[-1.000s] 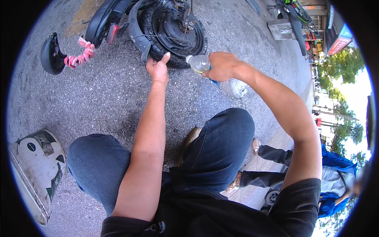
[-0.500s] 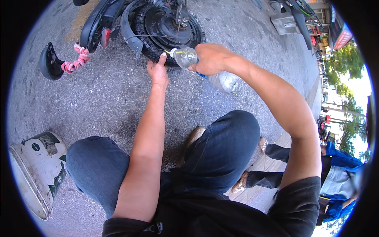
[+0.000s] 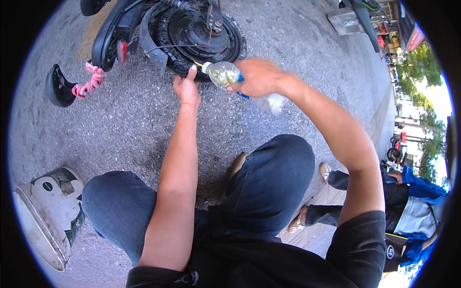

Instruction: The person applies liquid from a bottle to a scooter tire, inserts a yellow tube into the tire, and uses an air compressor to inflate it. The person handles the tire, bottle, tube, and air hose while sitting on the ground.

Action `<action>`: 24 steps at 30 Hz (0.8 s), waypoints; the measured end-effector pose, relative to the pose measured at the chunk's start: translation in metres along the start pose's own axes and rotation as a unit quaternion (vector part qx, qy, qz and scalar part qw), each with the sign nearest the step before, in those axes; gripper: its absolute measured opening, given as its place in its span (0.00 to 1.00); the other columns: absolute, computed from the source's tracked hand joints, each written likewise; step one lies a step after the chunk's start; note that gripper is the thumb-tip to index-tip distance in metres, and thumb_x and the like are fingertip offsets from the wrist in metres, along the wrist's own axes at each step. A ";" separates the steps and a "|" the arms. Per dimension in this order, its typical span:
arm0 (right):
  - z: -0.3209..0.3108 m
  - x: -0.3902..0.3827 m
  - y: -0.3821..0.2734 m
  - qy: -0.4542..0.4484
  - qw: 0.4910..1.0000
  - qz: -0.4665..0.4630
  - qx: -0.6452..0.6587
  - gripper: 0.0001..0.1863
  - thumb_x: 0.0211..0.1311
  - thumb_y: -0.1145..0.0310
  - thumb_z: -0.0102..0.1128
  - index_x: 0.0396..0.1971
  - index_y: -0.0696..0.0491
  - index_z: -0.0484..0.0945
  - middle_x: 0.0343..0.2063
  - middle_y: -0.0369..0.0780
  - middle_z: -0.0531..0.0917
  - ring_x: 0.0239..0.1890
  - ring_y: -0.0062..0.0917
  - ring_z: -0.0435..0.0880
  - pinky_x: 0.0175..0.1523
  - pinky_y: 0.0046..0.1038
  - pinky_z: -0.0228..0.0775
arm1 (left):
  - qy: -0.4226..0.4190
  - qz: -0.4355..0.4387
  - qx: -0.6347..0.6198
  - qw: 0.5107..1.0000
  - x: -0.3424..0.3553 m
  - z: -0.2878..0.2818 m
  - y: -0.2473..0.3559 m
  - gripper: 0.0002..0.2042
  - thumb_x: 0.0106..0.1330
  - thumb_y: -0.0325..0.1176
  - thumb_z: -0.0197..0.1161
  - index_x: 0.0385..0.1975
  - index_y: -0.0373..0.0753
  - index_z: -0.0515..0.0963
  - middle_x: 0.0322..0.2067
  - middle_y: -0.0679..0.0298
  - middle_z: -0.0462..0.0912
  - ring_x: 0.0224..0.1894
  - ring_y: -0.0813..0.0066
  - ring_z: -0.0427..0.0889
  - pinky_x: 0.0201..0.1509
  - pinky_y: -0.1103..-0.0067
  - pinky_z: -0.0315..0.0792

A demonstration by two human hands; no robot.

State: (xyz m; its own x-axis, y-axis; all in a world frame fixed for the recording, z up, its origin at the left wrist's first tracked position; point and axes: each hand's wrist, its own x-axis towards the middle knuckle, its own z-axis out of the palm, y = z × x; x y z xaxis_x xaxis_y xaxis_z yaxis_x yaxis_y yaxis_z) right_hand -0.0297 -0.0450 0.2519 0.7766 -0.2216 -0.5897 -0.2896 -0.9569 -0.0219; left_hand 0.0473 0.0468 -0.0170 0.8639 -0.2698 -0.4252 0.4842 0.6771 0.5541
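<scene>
One plastic bottle (image 3: 222, 74), likely light and squeezable, clasped, advisably mid-body, in right hand (image 3: 259, 79); at left hand (image 3: 186, 90), of unclear grip, tyre (image 3: 178, 63).

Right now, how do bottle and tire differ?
The bottle is clear with a blue band; the tire is black. The bottle is slim; the tire is a wider ring. The right hand grips the bottle; the left hand is at the tire's edge.

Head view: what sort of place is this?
Outdoors, probably a roadside: rough grey asphalt, what looks like a scooter wheel at the top, and green trees along the right side.
</scene>
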 end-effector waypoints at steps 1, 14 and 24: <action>0.011 -0.008 0.009 0.026 0.999 -0.012 0.029 0.28 0.63 0.47 0.68 0.54 0.54 0.82 0.47 0.50 0.87 0.50 0.45 0.87 0.56 0.44 0.77 | -0.001 0.003 0.002 1.000 0.001 0.000 0.001 0.17 0.62 0.25 0.75 0.49 0.35 0.79 0.45 0.65 0.85 0.42 0.73 0.84 0.45 0.75 0.78; 0.276 -0.025 0.117 0.479 0.664 0.221 0.531 0.28 0.56 0.73 0.79 0.53 0.63 0.74 0.46 0.46 0.86 0.49 0.30 0.86 0.57 0.32 0.76 | -0.024 0.014 0.120 0.992 0.015 0.004 0.042 0.19 0.60 0.22 0.73 0.50 0.32 0.77 0.45 0.58 0.86 0.45 0.63 0.86 0.50 0.65 0.81; 0.325 -0.035 0.103 0.371 0.703 0.356 0.491 0.42 0.54 0.56 0.82 0.61 0.65 0.70 0.51 0.52 0.84 0.56 0.38 0.84 0.60 0.40 0.74 | 0.003 0.052 0.118 0.992 0.007 0.006 0.029 0.20 0.59 0.20 0.73 0.52 0.30 0.76 0.49 0.59 0.85 0.47 0.70 0.84 0.57 0.74 0.75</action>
State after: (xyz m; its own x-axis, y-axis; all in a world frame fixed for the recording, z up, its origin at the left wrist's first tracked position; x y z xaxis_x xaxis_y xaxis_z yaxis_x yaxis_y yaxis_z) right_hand -0.2684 -0.0754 0.0075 0.2124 -0.9645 -0.1571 -0.7159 -0.0441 -0.6968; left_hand 0.0685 0.0602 0.0005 0.9103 -0.2017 -0.3615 0.4122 0.5216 0.7470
